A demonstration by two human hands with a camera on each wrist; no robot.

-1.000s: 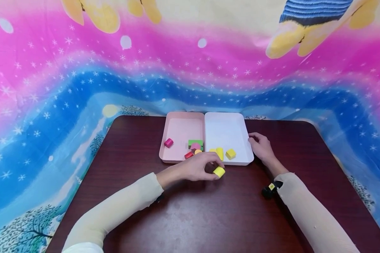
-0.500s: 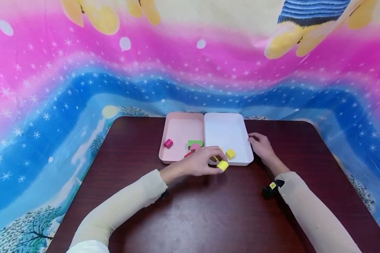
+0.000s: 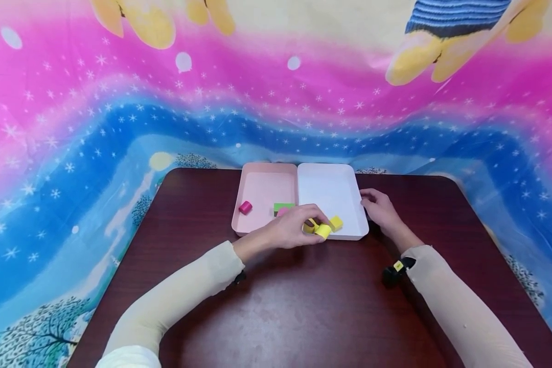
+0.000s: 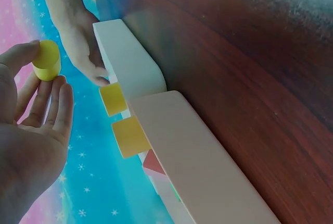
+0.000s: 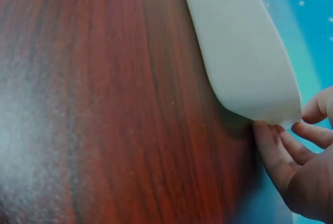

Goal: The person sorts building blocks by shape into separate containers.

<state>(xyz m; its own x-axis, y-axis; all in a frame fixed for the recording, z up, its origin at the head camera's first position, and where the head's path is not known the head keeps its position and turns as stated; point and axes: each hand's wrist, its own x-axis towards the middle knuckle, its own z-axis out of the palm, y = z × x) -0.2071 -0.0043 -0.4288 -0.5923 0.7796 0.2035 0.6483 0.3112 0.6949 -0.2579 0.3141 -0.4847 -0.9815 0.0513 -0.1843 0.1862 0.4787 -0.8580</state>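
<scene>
My left hand (image 3: 299,227) pinches a yellow cylinder block (image 3: 323,232) between thumb and fingertips, above the near edge of the white tray (image 3: 326,189). In the left wrist view the cylinder (image 4: 47,60) shows its round end, held clear of the trays. My right hand (image 3: 381,210) touches the white tray's right side; in the right wrist view its fingers (image 5: 273,156) lie against the tray's outer wall (image 5: 244,52) near a corner. A yellow block (image 3: 336,223) lies in the white tray, beside other yellow pieces partly hidden by my left hand.
A pink tray (image 3: 269,184) adjoins the white one on the left. It holds a magenta block (image 3: 245,207), a green block (image 3: 283,207) and other pieces hidden by my left hand. Both trays stand on a dark wooden table (image 3: 285,306) before a patterned cloth (image 3: 276,112).
My left hand has moved away from me and slightly right with the yellow cylinder, from in front of the trays to over the white tray's near edge. My right hand stays at the tray.
</scene>
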